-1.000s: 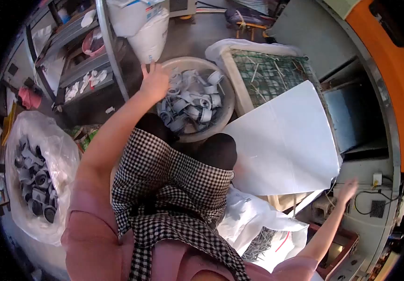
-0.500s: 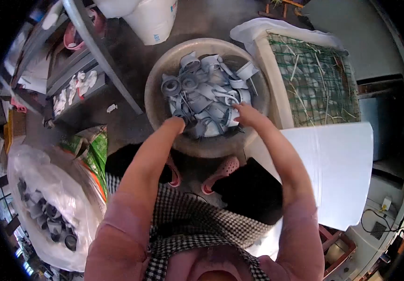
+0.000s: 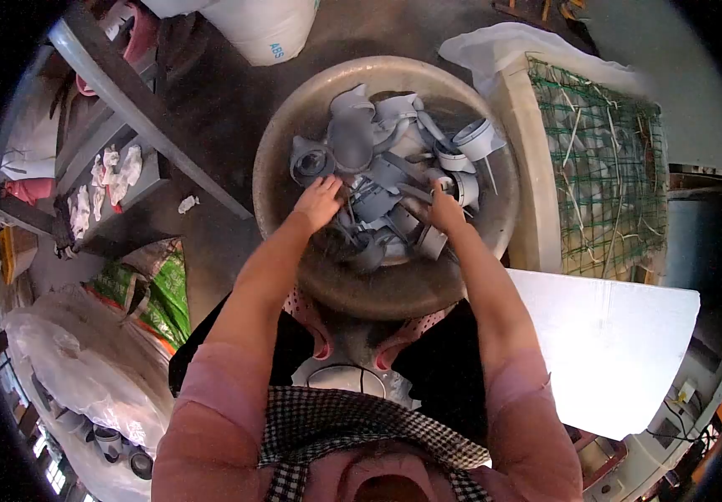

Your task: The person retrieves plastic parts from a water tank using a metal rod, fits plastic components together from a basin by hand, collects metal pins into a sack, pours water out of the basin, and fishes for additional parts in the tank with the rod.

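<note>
A wide round basin (image 3: 377, 299) stands on the floor in front of me, holding a heap of grey moulded plastic parts (image 3: 371, 201), several with round collars. My left hand (image 3: 319, 203) rests on the heap's left side, fingers spread, just below a collared part (image 3: 310, 161). On the right side of the heap, my right hand (image 3: 446, 211) has its fingers curled at a grey plastic part (image 3: 415, 193); the fingertips are partly hidden. A blurred grey part (image 3: 351, 142) lies at the upper left of the heap.
Right of the basin stands a pale-sided crate with green netting (image 3: 603, 167), and a white board (image 3: 608, 351) before it. A metal frame (image 3: 143, 105) rises at left. Plastic bags (image 3: 84, 360) with grey parts lie lower left. A white ABS sack (image 3: 264, 29) stands behind.
My left hand has come up out of the heap and its fingers now show spread. Parts in the basin have shifted. The view has moved, so the basin looks larger and closer.
</note>
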Demonstrator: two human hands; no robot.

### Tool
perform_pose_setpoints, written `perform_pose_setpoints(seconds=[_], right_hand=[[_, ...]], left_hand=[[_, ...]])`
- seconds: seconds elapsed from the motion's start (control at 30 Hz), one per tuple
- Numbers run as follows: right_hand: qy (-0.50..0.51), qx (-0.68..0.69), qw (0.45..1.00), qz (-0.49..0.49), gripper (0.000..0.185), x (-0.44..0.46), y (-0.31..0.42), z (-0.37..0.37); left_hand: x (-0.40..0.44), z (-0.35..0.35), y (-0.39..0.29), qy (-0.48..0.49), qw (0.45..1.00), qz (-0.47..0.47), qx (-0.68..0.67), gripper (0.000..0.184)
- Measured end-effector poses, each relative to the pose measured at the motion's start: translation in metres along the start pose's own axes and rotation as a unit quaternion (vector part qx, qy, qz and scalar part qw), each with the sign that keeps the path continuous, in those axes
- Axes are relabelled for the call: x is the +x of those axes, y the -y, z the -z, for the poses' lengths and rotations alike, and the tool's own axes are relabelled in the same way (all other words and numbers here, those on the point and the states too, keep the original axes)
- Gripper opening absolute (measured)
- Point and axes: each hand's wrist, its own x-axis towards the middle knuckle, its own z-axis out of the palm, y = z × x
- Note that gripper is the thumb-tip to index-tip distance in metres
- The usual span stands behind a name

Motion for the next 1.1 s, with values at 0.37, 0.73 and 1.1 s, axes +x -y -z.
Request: perform_pose_setpoints(seconds=[0.37,0.73,1.1], right_hand=[[-0.199,-0.112,0.901,0.37,0.034,-0.124,0.044,0.151],[-0.33,0.005,0.88,0.34,0.044,-0.248,0.114,0.162],[0.079,0.568,0.817,0.061,0.063,-0.256,0.044,0.192]], left_hand=[[-0.053,0.149,-0.006,-0.001,0.997,0.046,-0.057,0.036],[-0.115,0.283,-0.118,-0.056,0.6,0.076,-0.794,0.043],[-0.152,0.295,-0.131,-0.19,0.618,-0.013,-0.763,0.031]])
